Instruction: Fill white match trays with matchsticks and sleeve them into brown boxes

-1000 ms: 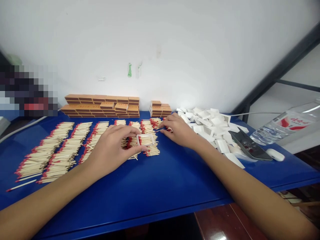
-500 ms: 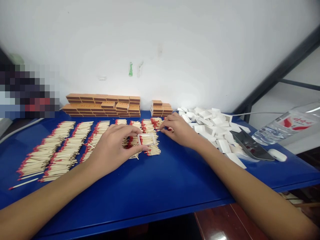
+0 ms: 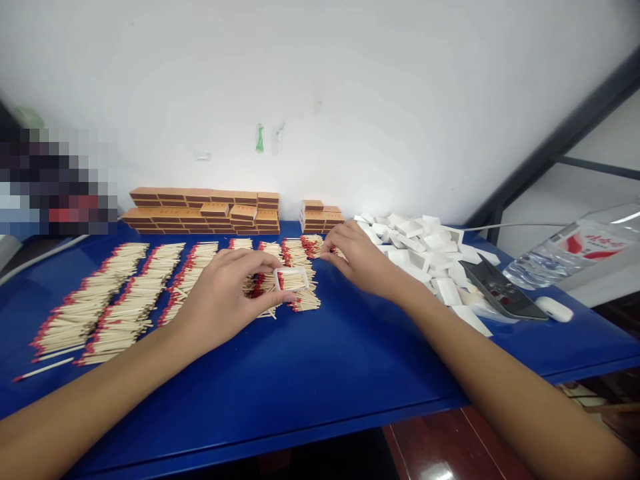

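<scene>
My left hand (image 3: 225, 287) pinches a small white matchbox tray (image 3: 292, 288) between thumb and fingers, holding it tilted above the match piles. Red heads and pale sticks show within the tray's rim. My right hand (image 3: 357, 257) is at the right end of the match rows, thumb and forefinger drawn together beside a small heap of matches (image 3: 312, 245). Whatever lies between those fingertips is too small to make out. Rows of red-headed matches (image 3: 123, 300) spread across the left of the blue table (image 3: 310, 380); my left hand partly covers some.
Brown matchboxes (image 3: 187, 217) stand stacked along the wall, with a smaller stack (image 3: 320, 217) to their right. White matchbox trays (image 3: 415, 243) are heaped on the right. A phone (image 3: 503, 290), a white mouse (image 3: 555, 310) and a tilted water bottle (image 3: 565, 253) lie beyond them.
My right fingertips have shifted slightly right, and the match visible at them earlier no longer shows. My left hand keeps the tray in nearly the same place; the view has shifted slightly.
</scene>
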Motion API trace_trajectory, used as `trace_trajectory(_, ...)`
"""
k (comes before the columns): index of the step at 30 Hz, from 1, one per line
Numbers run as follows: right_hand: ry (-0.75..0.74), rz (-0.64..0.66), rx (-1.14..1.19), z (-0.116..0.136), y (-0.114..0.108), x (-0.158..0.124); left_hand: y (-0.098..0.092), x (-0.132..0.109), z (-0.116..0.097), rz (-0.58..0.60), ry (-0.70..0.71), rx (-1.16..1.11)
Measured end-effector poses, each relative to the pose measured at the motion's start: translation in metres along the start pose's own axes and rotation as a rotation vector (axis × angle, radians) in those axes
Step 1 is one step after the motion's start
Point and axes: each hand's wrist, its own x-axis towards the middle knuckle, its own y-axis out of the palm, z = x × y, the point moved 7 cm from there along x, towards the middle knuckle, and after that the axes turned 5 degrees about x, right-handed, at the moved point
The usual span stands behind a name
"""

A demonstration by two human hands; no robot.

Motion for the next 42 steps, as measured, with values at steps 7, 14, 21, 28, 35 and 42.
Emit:
trace_trajectory(7,-0.108,-0.095,0.159,0.062,-0.008,-0.003,0.003,-0.003,-0.003,0.012,0.017,-0.029)
trace_trajectory(14,-0.115,-0.080,0.209,0.056,-0.008,-0.004,0.004,-0.002,-0.001,0.027,0.006,-0.027)
trace_trajectory(21,0.013,-0.058,0.002,-0.007,-0.004,-0.003,0.001,-0.002,-0.001,0.014,-0.006,0.013)
trace_trajectory(28,0.053,0.037,-0.005,-0.028,0.014,-0.003,0.000,0.001,0.002,0.021,-0.027,0.013)
trace_trajectory(35,0.037,0.038,-0.003,-0.022,0.013,-0.002,-0.002,0.001,0.000,0.011,-0.010,0.009)
trace_trajectory(42,0.020,0.037,0.007,-0.023,0.015,-0.002,-0.001,0.001,0.000,0.003,-0.018,0.007)
